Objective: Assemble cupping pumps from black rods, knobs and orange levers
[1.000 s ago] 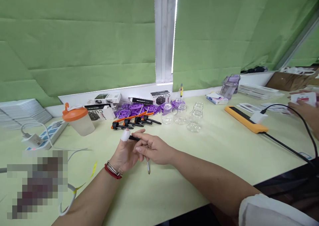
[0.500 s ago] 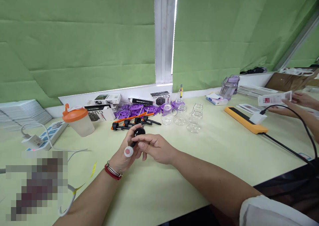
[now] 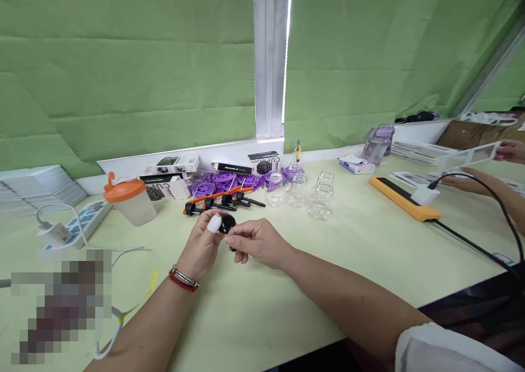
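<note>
My left hand (image 3: 204,246) is closed on a glossy black round-headed part (image 3: 227,224), with the thumb pressed along its side. A white covering (image 3: 214,223) wraps that thumb. My right hand (image 3: 260,242) pinches the lower end of the same part between thumb and fingers, so most of its underside is hidden. Just beyond the hands lie several black stemmed pieces (image 3: 211,204) in a row, with orange strips by them. Behind these is a heap of purple openwork parts (image 3: 225,182). Clear glass domes (image 3: 319,203) stand to the right of the row.
An orange-lidded shaker cup (image 3: 130,205) and a white power strip (image 3: 84,224) stand at left. Printed boxes (image 3: 168,189) line the back. At right are a yellow power strip (image 3: 404,199), a purple bottle (image 3: 376,146) and another person's hands (image 3: 471,179) holding a clear-windowed sheet.
My left thumb has swung up against the round head, and the part has turned so its stem is hidden. My right fingers have closed in lower. The other person's sheet has been lifted and turned.
</note>
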